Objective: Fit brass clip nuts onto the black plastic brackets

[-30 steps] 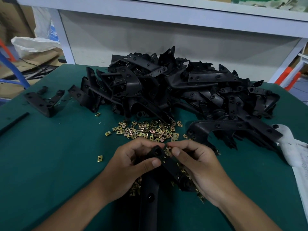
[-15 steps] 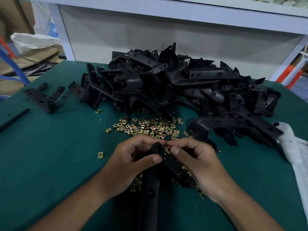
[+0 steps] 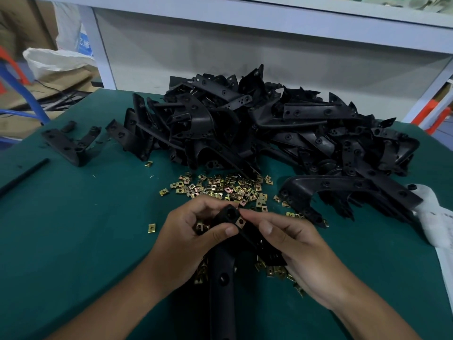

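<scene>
A black plastic bracket (image 3: 221, 271) is held over the green table, its long arm running down toward me. My left hand (image 3: 188, 239) grips its upper end, thumb across the front. My right hand (image 3: 299, 251) holds the bracket's other arm, and its forefinger and thumb pinch a brass clip nut (image 3: 240, 222) against the bracket's edge near a round hole. Loose brass clip nuts (image 3: 220, 187) lie scattered just beyond my hands, and more show under my palms. A big heap of black brackets (image 3: 257, 128) fills the table behind them.
One bracket (image 3: 71, 146) lies apart at the left, with a black strip (image 3: 24, 175) near the table's left edge. A single nut (image 3: 152, 228) lies left of my left hand. White cloth or paper (image 3: 434, 217) sits at the right edge. A white shelf frame (image 3: 245, 20) stands behind.
The brass nut now shows between my right fingertips on the bracket's edge; earlier my fingers covered that spot. Both hands stay nearly where they were.
</scene>
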Demonstrator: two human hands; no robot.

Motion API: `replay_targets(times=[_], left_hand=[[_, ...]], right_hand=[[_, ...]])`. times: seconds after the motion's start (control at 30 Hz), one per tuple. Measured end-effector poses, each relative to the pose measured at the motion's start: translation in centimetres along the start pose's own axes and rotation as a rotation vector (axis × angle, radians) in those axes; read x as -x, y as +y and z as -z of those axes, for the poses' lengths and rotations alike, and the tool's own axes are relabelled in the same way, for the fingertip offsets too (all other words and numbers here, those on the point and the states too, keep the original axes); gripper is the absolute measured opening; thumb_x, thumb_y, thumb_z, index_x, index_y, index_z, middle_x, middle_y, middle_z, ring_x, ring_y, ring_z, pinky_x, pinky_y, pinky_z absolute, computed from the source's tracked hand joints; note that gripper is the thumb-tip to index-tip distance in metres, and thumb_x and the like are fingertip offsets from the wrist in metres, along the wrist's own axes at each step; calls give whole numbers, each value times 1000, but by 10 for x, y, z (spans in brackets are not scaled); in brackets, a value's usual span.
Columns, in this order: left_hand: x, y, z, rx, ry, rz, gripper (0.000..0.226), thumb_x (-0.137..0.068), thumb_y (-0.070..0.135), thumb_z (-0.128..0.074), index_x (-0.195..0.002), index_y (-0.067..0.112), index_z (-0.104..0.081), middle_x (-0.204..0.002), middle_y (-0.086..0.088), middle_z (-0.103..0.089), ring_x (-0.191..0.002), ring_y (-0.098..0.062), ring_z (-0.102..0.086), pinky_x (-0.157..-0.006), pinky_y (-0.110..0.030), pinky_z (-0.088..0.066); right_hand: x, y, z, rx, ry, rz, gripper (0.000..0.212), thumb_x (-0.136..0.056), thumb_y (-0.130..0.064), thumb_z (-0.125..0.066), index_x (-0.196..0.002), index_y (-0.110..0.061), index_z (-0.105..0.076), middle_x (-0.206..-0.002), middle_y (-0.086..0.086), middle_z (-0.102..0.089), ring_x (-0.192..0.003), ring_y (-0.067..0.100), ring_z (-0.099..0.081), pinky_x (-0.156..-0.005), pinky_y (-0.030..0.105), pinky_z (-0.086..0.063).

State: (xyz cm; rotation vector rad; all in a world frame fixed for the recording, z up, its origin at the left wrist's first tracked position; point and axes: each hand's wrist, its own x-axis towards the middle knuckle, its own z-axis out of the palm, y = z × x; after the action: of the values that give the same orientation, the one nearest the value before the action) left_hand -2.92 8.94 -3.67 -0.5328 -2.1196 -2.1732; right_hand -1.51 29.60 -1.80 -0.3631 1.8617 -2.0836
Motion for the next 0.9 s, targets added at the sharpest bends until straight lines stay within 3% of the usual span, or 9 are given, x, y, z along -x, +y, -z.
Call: replay_targets(times=[0.1,0.23,0.3,0.37,0.43,0.53,0.73,0.9], left_hand=[[-1,1,0,41,6,46,26,-79,33,-83,-102,29,-72,-96,4,-76,-91,-8,-71,-78,-16,-53],[-1,1,0,72,-4,96,22,-80,35,-79,-99,27,-70,-90,5,-73,-85,-6,-69,-73,-17,-53],[-1,0,0,61,-6,95,18,-83,28,-76,-99,26,-69,-90,3,-74,-85,-8,-69,-73,-17,-54],[-1,1,-1,49,2,97,20,-81,28,-78,-99,28,-69,-92,2,-75,-86,-10,-70,-74,-19,-55],[-1,2,-1,35,11,85,22,-80,27,-80,-100,27,-70,-98,0,-75,-91,-12,-72,-76,-19,-56],[-2,3,-1,14,-1,61,20,-82,23,-77,-100,26,-71,-104,-2,-75,-96,-14,-72,-78,-19,-56],[-4,1,2,-50,-1,42,18,-82,37,-73,-99,37,-67,-104,5,-73,-96,-9,-68,-80,-19,-53],[-5,-2,5,-44,-23,62,22,-81,45,-68,-102,38,-66,-104,2,-72,-97,-13,-69,-81,-21,-54]], right_hand=[[-1,-1,3,-25,-47,-50,39,-96,-45,-57,-131,-29,-66,-138,-4,-63,-134,13,-52,-112,36,-40],[-8,2,14,-322,130,-73,45,-85,-1,-46,-119,-15,-73,-122,11,-69,-103,21,-61,-89,36,-49],[-9,3,21,-406,222,-95,56,-81,19,-34,-112,-7,-73,-121,16,-69,-94,20,-61,-88,35,-48],[-10,5,25,-437,248,-111,60,-84,27,-26,-117,-3,-67,-120,18,-70,-94,19,-68,-87,33,-54],[-12,5,25,-464,246,-129,57,-86,26,-27,-122,-1,-62,-121,19,-70,-102,20,-72,-87,33,-58],[-13,5,26,-488,217,-141,45,-86,13,-49,-128,0,-58,-125,19,-69,-113,23,-69,-93,35,-58],[-13,7,28,-600,203,-138,42,-88,-3,-55,-129,3,-56,-122,23,-69,-97,22,-74,-77,24,-59],[-13,7,25,-578,175,-143,35,-91,-10,-57,-124,0,-52,-124,23,-68,-96,19,-74,-79,25,-59]])
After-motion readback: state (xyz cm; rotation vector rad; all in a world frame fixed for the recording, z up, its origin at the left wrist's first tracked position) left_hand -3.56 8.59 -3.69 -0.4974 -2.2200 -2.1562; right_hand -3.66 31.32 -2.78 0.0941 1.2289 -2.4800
